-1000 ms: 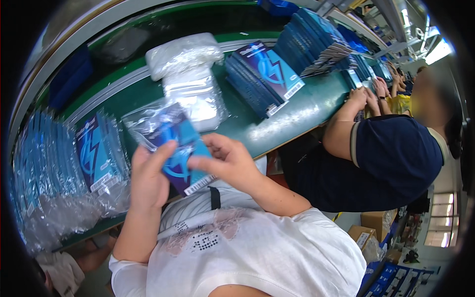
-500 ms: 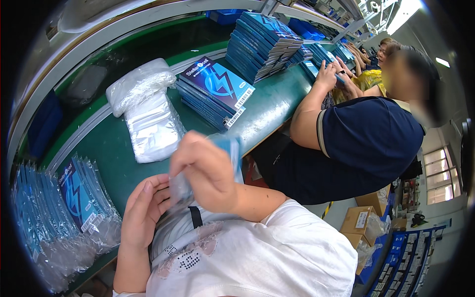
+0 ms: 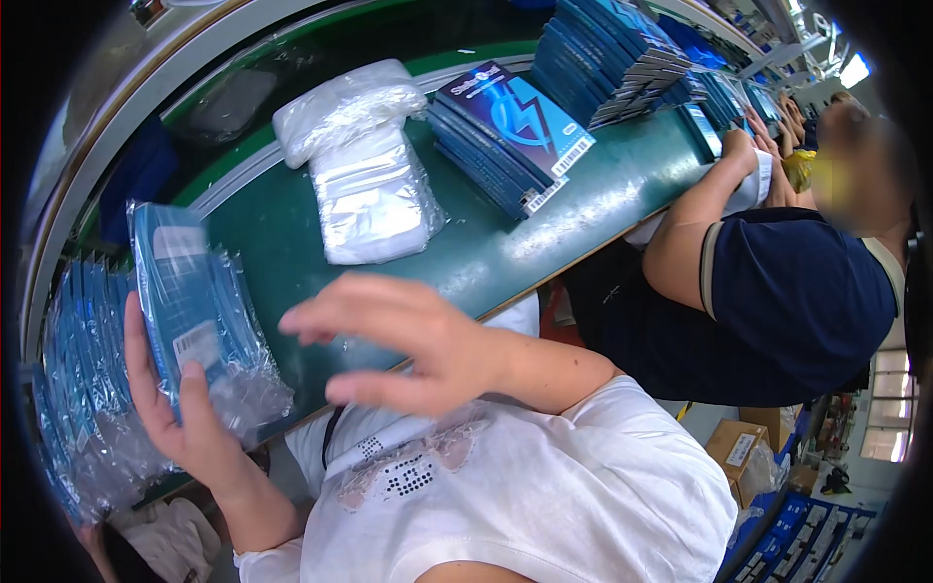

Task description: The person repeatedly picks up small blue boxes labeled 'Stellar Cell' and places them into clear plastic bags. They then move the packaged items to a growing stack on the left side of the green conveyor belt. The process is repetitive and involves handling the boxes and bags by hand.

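Note:
My left hand (image 3: 185, 428) grips a flat blue box in a clear plastic bag (image 3: 190, 311), holding it upright at the left, beside a row of bagged blue boxes (image 3: 78, 389). My right hand (image 3: 398, 340) hovers with fingers spread over the near edge of the green table (image 3: 544, 223); it holds nothing and is apart from the bagged box.
A pile of clear plastic bags (image 3: 364, 165) lies mid-table. Behind it sit a stack of blue boxes (image 3: 505, 136) and a taller stack (image 3: 612, 58). A person in a dark blue shirt (image 3: 777, 291) works at the right. Cardboard boxes (image 3: 739, 447) stand on the floor.
The bagged box passed from both hands into my left hand and moved left toward the row. My right hand let go and now hangs with fingers spread.

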Tool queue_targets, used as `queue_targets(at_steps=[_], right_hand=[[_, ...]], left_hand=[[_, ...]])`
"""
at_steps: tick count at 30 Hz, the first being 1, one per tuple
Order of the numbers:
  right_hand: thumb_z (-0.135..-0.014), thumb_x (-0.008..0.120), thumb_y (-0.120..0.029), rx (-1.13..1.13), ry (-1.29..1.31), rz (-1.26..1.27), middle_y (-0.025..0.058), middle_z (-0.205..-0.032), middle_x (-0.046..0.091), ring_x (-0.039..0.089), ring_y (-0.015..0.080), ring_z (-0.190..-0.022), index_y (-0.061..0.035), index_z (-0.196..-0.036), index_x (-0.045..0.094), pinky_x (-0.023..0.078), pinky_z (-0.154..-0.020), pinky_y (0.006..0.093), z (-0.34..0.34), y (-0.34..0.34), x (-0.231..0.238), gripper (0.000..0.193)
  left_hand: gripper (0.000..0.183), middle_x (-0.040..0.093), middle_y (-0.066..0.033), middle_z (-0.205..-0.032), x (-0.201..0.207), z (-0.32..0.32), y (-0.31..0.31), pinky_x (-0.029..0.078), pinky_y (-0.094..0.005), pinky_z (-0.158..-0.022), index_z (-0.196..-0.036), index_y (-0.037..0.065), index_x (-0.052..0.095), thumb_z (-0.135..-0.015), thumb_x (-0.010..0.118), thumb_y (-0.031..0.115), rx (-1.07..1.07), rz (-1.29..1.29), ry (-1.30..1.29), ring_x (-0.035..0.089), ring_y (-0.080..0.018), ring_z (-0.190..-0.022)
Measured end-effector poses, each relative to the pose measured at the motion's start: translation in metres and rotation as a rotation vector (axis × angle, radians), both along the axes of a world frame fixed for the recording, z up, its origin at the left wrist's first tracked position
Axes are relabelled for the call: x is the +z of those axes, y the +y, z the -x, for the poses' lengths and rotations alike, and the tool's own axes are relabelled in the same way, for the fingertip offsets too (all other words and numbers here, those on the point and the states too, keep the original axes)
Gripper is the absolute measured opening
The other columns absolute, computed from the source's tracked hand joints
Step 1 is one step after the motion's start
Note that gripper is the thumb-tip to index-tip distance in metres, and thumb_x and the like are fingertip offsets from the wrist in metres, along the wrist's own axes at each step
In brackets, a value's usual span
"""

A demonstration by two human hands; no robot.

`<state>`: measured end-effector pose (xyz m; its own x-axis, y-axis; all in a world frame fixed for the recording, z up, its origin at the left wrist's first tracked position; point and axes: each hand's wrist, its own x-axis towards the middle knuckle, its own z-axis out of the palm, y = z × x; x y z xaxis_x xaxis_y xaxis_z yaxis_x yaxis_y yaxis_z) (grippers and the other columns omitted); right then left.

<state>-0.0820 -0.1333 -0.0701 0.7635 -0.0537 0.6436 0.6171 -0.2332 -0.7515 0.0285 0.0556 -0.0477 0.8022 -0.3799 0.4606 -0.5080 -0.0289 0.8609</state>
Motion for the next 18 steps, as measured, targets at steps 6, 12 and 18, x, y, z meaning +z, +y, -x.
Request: queue_targets(at_steps=[6, 12, 18], right_hand=[[-0.082, 0.062, -0.004, -0.412, -0.029, 0.163, 0.0113, -0.088, 0.064, 0.061, 0.0169, -0.078, 0.0029, -0.101, 0.065, 0.048, -0.070, 0.0265, 0.002, -0.056, 0.004, 0.020], [-0.071, 0.076, -0.033, -1.190, 0.013, 0.668, 0.0144, -0.101, 0.062, 0.057, 0.0296, -0.095, -0.0029, -0.107, 0.063, 0.046, -0.082, 0.0401, -0.003, -0.137, 0.017, 0.049], [-0.065, 0.080, -0.031, -1.200, 0.280, 0.557, 0.0166, -0.105, 0.058, 0.054, 0.0298, -0.101, -0.0012, -0.108, 0.061, 0.044, -0.086, 0.0390, -0.004, -0.136, 0.012, 0.056]], left_hand=[[0.060, 0.036, -0.0193, -0.143, -0.026, -0.023, 0.023, 0.018, -0.0457, -0.112, -0.137, -0.001, 0.038, -0.079, 0.054, 0.002, 0.173, -0.888, -0.428, 0.029, -0.0364, -0.135], [0.058, 0.037, -0.0182, -0.142, -0.009, 0.006, -0.024, 0.021, -0.0462, -0.111, -0.134, -0.001, 0.041, -0.080, 0.060, 0.006, 0.066, -0.687, -0.526, 0.026, -0.0367, -0.137], [0.041, 0.052, -0.0102, -0.128, -0.054, 0.005, -0.081, 0.034, -0.0433, -0.100, -0.120, 0.007, 0.057, -0.079, 0.059, 0.002, -0.234, -0.676, -0.582, 0.044, -0.0313, -0.122]])
